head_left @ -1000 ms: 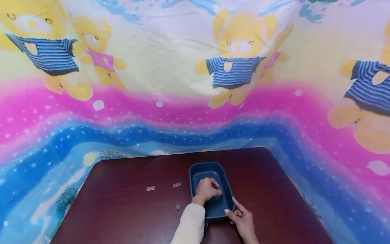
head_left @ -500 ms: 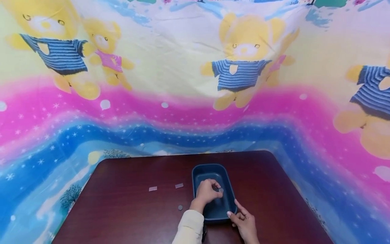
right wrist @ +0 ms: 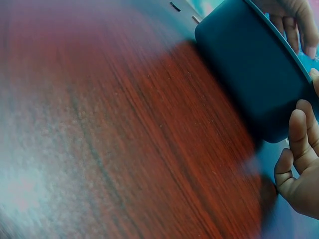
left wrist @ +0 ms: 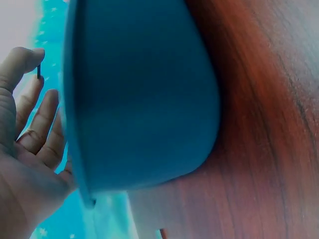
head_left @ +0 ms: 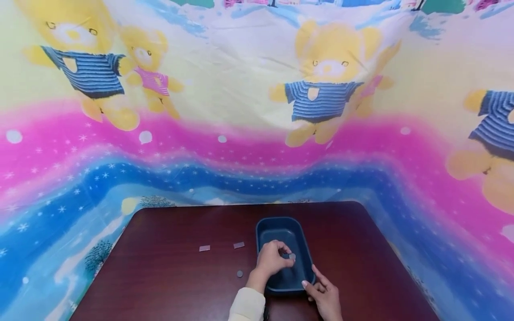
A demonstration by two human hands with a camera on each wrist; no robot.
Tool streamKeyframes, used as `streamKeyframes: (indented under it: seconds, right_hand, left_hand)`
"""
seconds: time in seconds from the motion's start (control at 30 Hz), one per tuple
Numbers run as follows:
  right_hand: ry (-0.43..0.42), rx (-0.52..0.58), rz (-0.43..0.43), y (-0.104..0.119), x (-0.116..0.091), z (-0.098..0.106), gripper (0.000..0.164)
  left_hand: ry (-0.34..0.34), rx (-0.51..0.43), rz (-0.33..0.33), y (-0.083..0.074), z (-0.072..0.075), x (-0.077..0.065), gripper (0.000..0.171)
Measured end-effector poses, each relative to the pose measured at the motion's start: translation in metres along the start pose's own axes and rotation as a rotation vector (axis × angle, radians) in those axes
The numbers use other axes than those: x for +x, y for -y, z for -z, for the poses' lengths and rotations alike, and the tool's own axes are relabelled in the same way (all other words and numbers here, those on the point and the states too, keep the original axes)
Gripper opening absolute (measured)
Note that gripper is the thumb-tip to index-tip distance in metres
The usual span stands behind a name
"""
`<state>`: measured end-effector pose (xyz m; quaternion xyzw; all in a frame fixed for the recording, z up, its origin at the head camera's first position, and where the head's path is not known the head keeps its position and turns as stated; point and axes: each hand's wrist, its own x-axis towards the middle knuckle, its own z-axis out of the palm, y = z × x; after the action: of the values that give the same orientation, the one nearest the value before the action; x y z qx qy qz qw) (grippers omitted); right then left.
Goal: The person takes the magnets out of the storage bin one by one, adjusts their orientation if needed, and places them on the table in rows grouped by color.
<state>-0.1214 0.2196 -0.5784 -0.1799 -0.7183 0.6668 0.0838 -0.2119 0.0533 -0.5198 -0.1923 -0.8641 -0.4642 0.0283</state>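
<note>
My left hand [head_left: 274,259] is over the inside of a dark blue rectangular plastic tray [head_left: 303,238]. Between thumb and index finger it pinches a small grey coin-like disc [head_left: 292,257], seen as a thin dark edge in the left wrist view. The other fingers of that left hand [left wrist: 35,134] are loosely bent. At the tray's near right corner, my right hand [head_left: 324,294] grips the rim and wall with thumb and fingers. The right wrist view has its fingertips [right wrist: 298,122] against the tray's outer wall. A second grey disc [head_left: 239,273] lies on the table left of the tray.
Two small flat pale rectangular pieces [head_left: 205,248] lie apart on the dark reddish-brown wooden table [head_left: 168,276], left of the tray. A cloth printed with teddy bears [head_left: 321,98] hangs behind the table and along its sides.
The view has shifted slightly. My left hand has stayed over the tray, and the disc in its fingers shows more clearly now. My right hand keeps its hold on the corner.
</note>
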Motion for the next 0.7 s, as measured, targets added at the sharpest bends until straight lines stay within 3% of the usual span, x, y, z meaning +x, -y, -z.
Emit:
streamKeyframes:
  seconds: [0.27,0.7]
  right_hand:
    - [-0.007,0.025,0.008,-0.003,0.001,-0.001,0.063]
    - [0.008,0.047,-0.02,-0.001,0.002,0.0,0.064]
  left_hand:
    - [-0.086,0.067,-0.066,-0.002,0.018,-0.014,0.015]
    - [-0.23,0.108,-0.068,0.019,0.044,-0.046,0.019]
